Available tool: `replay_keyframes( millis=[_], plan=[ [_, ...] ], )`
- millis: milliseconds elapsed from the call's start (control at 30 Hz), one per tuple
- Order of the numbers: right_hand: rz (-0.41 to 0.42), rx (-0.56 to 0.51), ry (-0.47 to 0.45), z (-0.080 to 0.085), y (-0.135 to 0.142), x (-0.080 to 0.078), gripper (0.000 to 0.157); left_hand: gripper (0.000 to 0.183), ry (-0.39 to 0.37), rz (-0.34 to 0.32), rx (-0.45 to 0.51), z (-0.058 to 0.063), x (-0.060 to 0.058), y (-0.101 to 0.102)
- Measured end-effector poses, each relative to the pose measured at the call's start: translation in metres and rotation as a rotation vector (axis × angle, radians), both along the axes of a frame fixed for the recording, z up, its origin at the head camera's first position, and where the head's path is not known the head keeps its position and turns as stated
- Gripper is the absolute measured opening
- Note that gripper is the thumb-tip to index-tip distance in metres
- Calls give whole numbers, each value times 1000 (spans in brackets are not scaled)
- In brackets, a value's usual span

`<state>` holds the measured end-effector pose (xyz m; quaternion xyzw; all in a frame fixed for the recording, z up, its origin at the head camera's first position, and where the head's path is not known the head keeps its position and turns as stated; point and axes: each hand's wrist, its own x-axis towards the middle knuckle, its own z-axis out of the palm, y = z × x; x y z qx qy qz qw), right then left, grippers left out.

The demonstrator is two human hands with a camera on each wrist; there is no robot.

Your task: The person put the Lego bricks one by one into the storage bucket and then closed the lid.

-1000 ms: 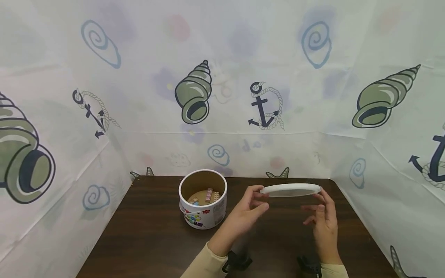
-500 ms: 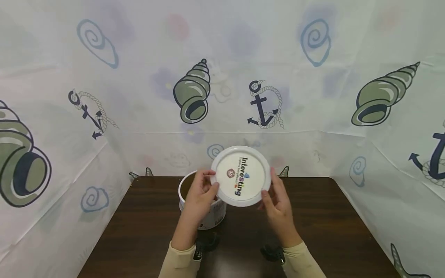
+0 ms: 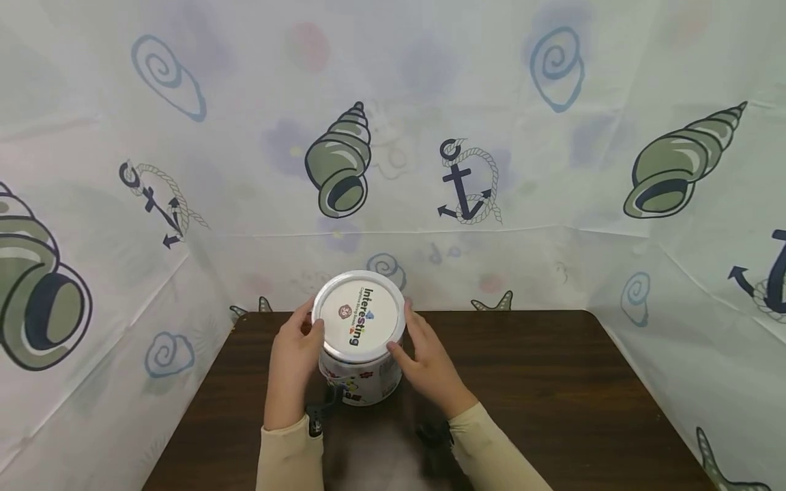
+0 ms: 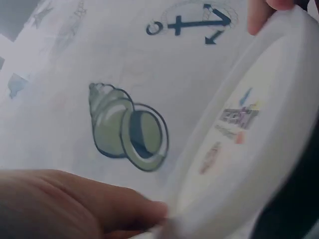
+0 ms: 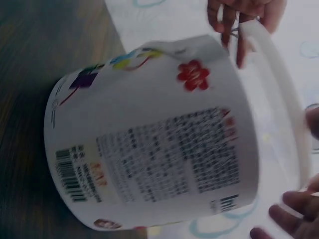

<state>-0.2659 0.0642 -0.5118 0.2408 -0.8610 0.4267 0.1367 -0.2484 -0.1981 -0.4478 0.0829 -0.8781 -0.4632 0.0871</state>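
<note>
A round white lid (image 3: 359, 317) printed with "Interesting" is tilted toward the head camera above a white printed bucket (image 3: 368, 385). My left hand (image 3: 295, 361) grips the lid's left edge, thumb on top. On the opposite edge, my right hand (image 3: 432, 368) holds it between thumb and fingers. The right wrist view shows a gap between the lid (image 5: 279, 99) and the rim of the upright bucket (image 5: 149, 139). Seen from the left wrist, the lid's printed face (image 4: 239, 129) is sharply slanted. What lies inside the bucket is hidden by the lid.
The bucket stands on a dark brown wooden table (image 3: 540, 389), left of centre near its back edge. White cloth (image 3: 540, 259) with printed shells and anchors hangs behind the table and on both sides.
Both hands have carried the lid left, from the table's right side to above the bucket. Its printed top has turned into view and now covers the bucket's opening from the head view.
</note>
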Motion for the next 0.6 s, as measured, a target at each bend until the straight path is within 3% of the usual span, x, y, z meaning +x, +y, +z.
replay_keyframes(
  millis=[167, 267, 467, 600],
  plan=[
    [-64, 121, -120, -14, -7, -7, 84, 64, -154, -137, -132, -26, -15, -7],
    [-96, 191, -140, -19, -8, -9, 82, 66, -194, -182, -158, -35, -22, -6],
    [-175, 313, -87, -11, -8, -12, 73, 68, -200, -242, -256, -35, -28, -11],
    [-151, 341, -116, -8, -7, -13, 71, 69, -169, -245, -333, -36, -30, -11]
  ],
)
